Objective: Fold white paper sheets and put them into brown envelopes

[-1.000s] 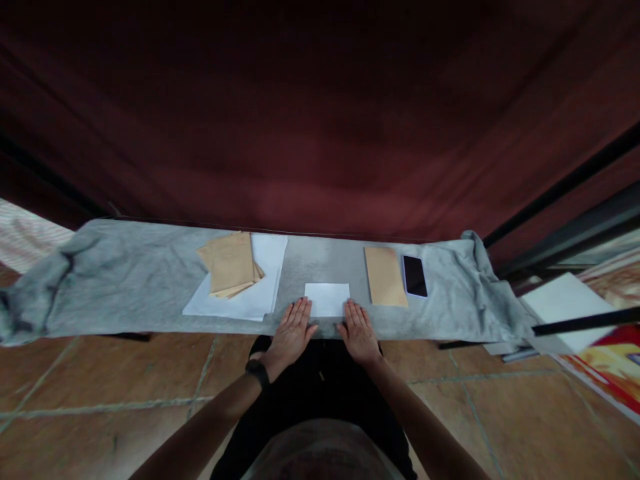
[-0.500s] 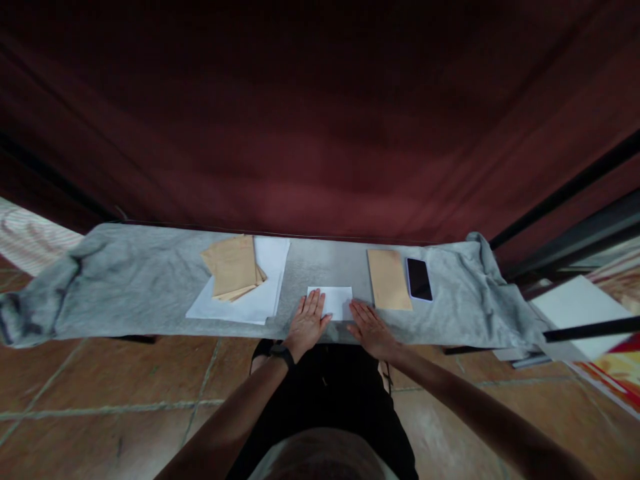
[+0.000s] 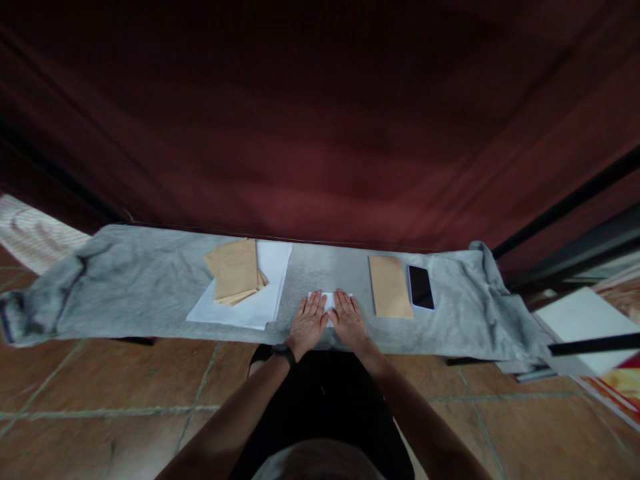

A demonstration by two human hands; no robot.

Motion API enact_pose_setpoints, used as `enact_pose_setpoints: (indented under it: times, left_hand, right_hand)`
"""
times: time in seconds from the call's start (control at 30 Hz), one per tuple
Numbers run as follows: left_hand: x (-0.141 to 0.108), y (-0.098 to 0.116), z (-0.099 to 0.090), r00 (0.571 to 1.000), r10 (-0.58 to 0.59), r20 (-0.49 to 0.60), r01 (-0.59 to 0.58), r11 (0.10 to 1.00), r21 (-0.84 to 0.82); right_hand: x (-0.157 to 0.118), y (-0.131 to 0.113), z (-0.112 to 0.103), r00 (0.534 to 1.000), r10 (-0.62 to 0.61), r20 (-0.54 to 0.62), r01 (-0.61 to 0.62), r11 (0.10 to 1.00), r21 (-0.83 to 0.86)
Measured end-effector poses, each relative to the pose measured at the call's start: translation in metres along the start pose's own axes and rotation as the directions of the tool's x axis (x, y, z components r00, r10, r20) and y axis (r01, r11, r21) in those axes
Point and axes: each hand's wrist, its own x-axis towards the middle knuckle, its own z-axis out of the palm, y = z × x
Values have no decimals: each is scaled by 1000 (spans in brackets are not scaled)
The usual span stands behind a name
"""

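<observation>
A small white piece of paper (image 3: 329,302), apparently folded, lies on the grey cloth in front of me. My left hand (image 3: 309,324) rests flat on its left part, fingers stretched out and pointing away from me. Flat on its right part lies my right hand (image 3: 349,321), also with straight fingers. The thumbs nearly meet over the middle of the paper. Much of the sheet is hidden beneath both hands; only a strip at the top and a bit between the thumbs show.
A grey cloth (image 3: 140,287) covers the narrow table. To the left, several brown envelopes (image 3: 237,269) sit on white sheets (image 3: 277,267). A single brown envelope (image 3: 391,287) and a phone (image 3: 421,287) lie to the right. Behind hangs a dark red curtain (image 3: 320,167).
My right hand has moved left from the paper's right edge onto the paper, close beside my left hand. The left hand stays in about the same place.
</observation>
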Motion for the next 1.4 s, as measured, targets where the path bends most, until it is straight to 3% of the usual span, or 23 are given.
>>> enact_pose_setpoints:
  times: [0.67, 0.87, 0.97, 1.07, 1.17, 1.4]
  left_hand:
    - [-16, -27, -9, 993, -117, -35, 117, 993, 11]
    - [-17, -23, -17, 983, -183, -17, 184, 983, 15]
    - [-24, -8, -20, 994, -98, -41, 97, 995, -22]
    - [-35, 11, -19, 999, 26, -34, -27, 998, -56]
    - [-47, 22, -17, 998, 63, -17, -64, 997, -52]
    - [-60, 10, -25, 997, 65, -49, -66, 998, -13]
  right_hand:
    - [-29, 30, -4, 984, 128, -123, -137, 988, -69]
    - [-30, 28, -8, 974, 170, -149, -176, 984, -34]
    - [-32, 10, -13, 979, 154, -134, -152, 988, 23]
    - [-38, -15, -16, 996, 48, -69, -42, 995, 87]
    - [-49, -31, -17, 999, -35, -15, 37, 994, 107]
    - [-65, -17, -21, 999, -12, -36, 13, 999, 50]
